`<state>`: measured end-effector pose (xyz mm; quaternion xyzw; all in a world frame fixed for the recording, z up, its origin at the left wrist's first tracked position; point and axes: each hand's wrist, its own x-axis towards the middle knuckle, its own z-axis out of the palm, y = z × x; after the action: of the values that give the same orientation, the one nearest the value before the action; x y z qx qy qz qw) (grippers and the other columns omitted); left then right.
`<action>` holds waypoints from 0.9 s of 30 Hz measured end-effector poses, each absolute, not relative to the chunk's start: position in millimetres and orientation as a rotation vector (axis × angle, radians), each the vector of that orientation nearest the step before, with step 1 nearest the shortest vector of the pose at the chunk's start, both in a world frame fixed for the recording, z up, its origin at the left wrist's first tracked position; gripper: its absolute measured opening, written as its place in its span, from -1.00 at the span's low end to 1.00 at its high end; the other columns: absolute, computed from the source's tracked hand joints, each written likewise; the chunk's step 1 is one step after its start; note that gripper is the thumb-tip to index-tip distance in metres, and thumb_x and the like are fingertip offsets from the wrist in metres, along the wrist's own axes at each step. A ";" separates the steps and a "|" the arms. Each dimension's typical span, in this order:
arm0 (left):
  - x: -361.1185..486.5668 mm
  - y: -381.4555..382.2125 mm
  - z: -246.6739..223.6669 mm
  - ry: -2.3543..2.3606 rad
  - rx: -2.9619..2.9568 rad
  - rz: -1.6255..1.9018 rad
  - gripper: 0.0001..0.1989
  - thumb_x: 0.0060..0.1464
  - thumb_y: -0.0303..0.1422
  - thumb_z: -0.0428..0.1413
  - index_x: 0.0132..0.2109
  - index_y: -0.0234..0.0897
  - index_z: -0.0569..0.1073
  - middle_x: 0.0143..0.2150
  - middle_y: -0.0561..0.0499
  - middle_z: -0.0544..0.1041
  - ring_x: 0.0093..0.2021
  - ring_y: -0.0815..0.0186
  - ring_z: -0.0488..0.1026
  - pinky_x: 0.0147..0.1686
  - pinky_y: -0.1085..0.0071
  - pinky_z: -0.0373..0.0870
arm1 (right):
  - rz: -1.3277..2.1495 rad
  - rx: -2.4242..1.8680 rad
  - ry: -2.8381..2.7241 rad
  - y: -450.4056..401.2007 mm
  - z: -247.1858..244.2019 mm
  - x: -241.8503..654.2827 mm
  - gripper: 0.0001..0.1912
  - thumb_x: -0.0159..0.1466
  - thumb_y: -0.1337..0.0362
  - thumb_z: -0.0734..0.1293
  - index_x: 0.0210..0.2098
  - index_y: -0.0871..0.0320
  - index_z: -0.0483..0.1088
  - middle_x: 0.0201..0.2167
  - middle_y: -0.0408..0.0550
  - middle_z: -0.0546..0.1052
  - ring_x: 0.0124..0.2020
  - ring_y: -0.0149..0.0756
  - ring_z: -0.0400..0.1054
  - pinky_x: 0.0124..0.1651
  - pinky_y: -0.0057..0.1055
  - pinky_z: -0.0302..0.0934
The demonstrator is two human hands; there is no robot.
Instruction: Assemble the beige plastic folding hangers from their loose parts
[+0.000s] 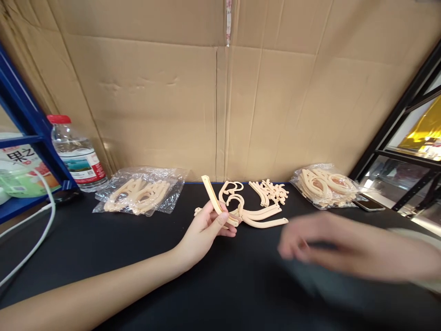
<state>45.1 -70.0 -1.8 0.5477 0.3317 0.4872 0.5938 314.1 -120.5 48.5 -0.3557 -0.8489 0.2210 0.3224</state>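
Observation:
My left hand [206, 225] is closed around a curved beige plastic hanger arm [212, 195], tilted with its far end up to the left. Just behind it on the black table [148, 280] lie hanger hooks [237, 200] and more loose hanger arms [263, 216]. My right hand [310, 241] is over the table on the right, smeared by motion. Its fingers look curled, but whether anything is between them I cannot make out. Small beige connector pieces [275, 191] are heaped farther back, beside a stack of short curved pieces [259, 193].
Clear plastic bags of beige hanger parts lie at back left [138, 193] and back right [322, 186]. A phone [370, 203] is by the right bag. A water bottle [79, 156], a white cable [51, 207] and a blue shelf [20, 101] stand left. Cardboard [155, 101] walls the back.

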 end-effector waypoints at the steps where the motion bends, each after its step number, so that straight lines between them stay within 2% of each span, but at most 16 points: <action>1: 45.7 -70.8 -2.1 0.772 1.285 1.143 -0.58 -0.01 -0.07 0.27 -0.23 -0.27 0.31 -0.38 0.07 0.54 -0.38 0.34 0.54 -0.28 0.33 0.56 | 0.595 -0.931 -2.457 -93.6 56.4 302.5 -0.87 0.31 0.23 0.31 -0.21 0.04 0.51 -0.27 -0.10 0.58 -0.29 -0.30 0.46 -0.16 -0.38 0.38; 4: 45.9 -72.0 -3.7 0.768 1.320 1.159 -0.58 -0.01 -0.07 0.26 -0.25 -0.28 0.31 -0.41 0.08 0.54 -0.41 0.36 0.53 -0.31 0.37 0.54 | 0.185 -1.160 -2.611 -10.6 56.9 267.3 -0.81 0.31 0.40 0.25 -0.17 0.13 0.49 -0.26 -0.10 0.59 -0.31 -0.34 0.45 -0.20 -0.42 0.32; 8: 44.2 -71.0 -6.5 0.793 1.314 1.168 -0.59 0.00 -0.07 0.25 -0.25 -0.27 0.29 -0.44 0.11 0.49 -0.43 0.37 0.51 -0.32 0.37 0.53 | 0.023 -1.207 -2.633 62.8 25.4 237.8 -0.85 0.20 0.51 0.31 -0.28 0.24 0.50 -0.27 0.01 0.57 -0.22 -0.25 0.44 -0.09 -0.35 0.27; 11: 42.7 -69.7 -7.7 0.795 1.304 1.170 -0.62 0.05 -0.08 0.22 -0.26 -0.27 0.29 -0.41 0.08 0.50 -0.42 0.38 0.49 -0.33 0.39 0.51 | -0.055 -1.189 -2.671 83.7 11.2 233.2 -0.95 0.23 0.43 0.35 -0.37 0.24 0.46 -0.34 -0.08 0.53 -0.24 -0.27 0.42 -0.09 -0.27 0.26; 15: 41.1 -69.0 -7.0 0.779 1.260 1.205 -0.66 0.08 -0.12 0.21 -0.25 -0.27 0.30 -0.39 0.05 0.52 -0.44 0.41 0.47 -0.35 0.42 0.49 | -0.120 -1.143 -2.624 86.9 16.9 239.0 -0.89 0.14 0.44 0.39 -0.50 0.20 0.41 -0.41 -0.05 0.51 -0.18 -0.21 0.37 -0.12 -0.32 0.21; 18: 40.3 -69.0 -5.0 0.791 1.217 1.240 -0.67 0.08 -0.14 0.22 -0.24 -0.28 0.31 -0.36 0.02 0.56 -0.43 0.40 0.48 -0.35 0.42 0.50 | -0.111 -1.170 -2.483 72.2 26.1 246.4 -0.93 0.19 0.42 0.33 -0.43 0.18 0.41 -0.50 -0.08 0.47 -0.33 -0.26 0.38 -0.24 -0.38 0.20; 22: 40.2 -69.1 -4.1 0.786 1.196 1.229 -0.66 0.06 -0.12 0.23 -0.27 -0.28 0.32 -0.39 0.03 0.55 -0.44 0.40 0.48 -0.35 0.41 0.50 | 0.064 -1.175 -2.274 18.5 29.9 256.4 -0.84 0.39 0.22 0.14 -0.20 0.15 0.27 -0.63 -0.25 0.38 -0.60 -0.41 0.31 -0.43 -0.47 0.22; 23: 40.3 -69.1 -4.5 0.785 1.199 1.220 -0.65 0.06 -0.12 0.23 -0.27 -0.28 0.32 -0.39 0.04 0.54 -0.44 0.40 0.48 -0.35 0.41 0.50 | 0.336 -1.114 -2.148 0.6 28.7 258.5 -0.85 0.40 0.18 0.14 -0.18 0.13 0.22 -0.65 -0.28 0.38 -0.67 -0.42 0.29 -0.51 -0.49 0.20; 25: 40.5 -68.7 -5.5 0.799 1.211 1.200 -0.65 0.06 -0.12 0.23 -0.28 -0.28 0.31 -0.41 0.05 0.53 -0.46 0.40 0.47 -0.36 0.40 0.50 | 0.754 -1.006 -1.929 -34.6 24.0 261.6 -0.84 0.42 0.13 0.12 -0.16 0.09 0.14 -0.60 -0.26 0.45 -0.69 -0.41 0.35 -0.58 -0.51 0.19; 27: 40.7 -67.8 -6.4 0.821 1.221 1.183 -0.66 0.07 -0.13 0.23 -0.27 -0.28 0.31 -0.42 0.07 0.52 -0.47 0.40 0.47 -0.38 0.40 0.49 | 0.913 -0.941 -1.793 -63.0 17.5 263.2 -0.84 0.44 0.14 0.10 -0.18 0.08 0.15 -0.52 -0.17 0.51 -0.58 -0.36 0.45 -0.53 -0.50 0.25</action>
<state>40.7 -67.8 -6.4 0.5239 0.3521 0.5075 0.5865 263.2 -63.0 17.5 -0.3797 -0.7231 0.3684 0.4441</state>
